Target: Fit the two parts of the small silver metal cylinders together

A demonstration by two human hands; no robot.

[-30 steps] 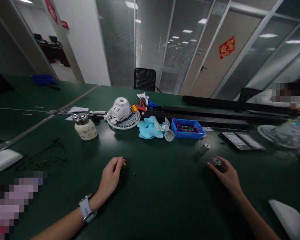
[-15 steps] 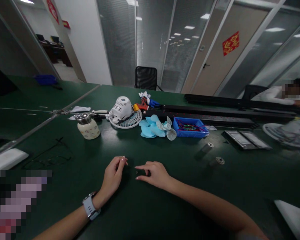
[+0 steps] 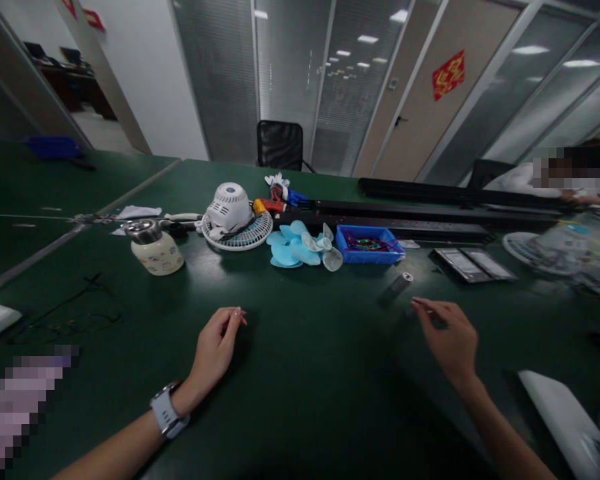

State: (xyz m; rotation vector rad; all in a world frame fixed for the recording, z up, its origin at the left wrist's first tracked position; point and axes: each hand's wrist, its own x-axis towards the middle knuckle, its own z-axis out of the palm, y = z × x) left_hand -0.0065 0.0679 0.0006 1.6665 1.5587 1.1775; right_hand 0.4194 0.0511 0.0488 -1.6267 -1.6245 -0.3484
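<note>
My left hand [image 3: 216, 343] rests over the table with thumb and forefinger pinched together. Whatever may be between those fingertips is too small to make out. My right hand [image 3: 450, 337] is farther right, its thumb and fingers drawn into a pinch. Any small thing in that pinch is hidden. One short metal cylinder [image 3: 399, 285] stands upright just left of and beyond my right fingertips. A second such cylinder is mostly covered by my right hand; whether the fingers touch it I cannot tell.
Across the table are a white fan housing [image 3: 230, 210], blue fan blades [image 3: 293, 247], a blue tray [image 3: 367, 257] with wires, and long black rails [image 3: 430, 217]. A cream jar [image 3: 157, 253] stands left. Drive-like panels [image 3: 473, 265] lie right. Another person [image 3: 517, 179] sits at the far right.
My right hand has swung right, from beside my left hand to the cylinders, and its fingers have closed. The tiny ring between the hands is no longer seen. My left hand stays pinched.
</note>
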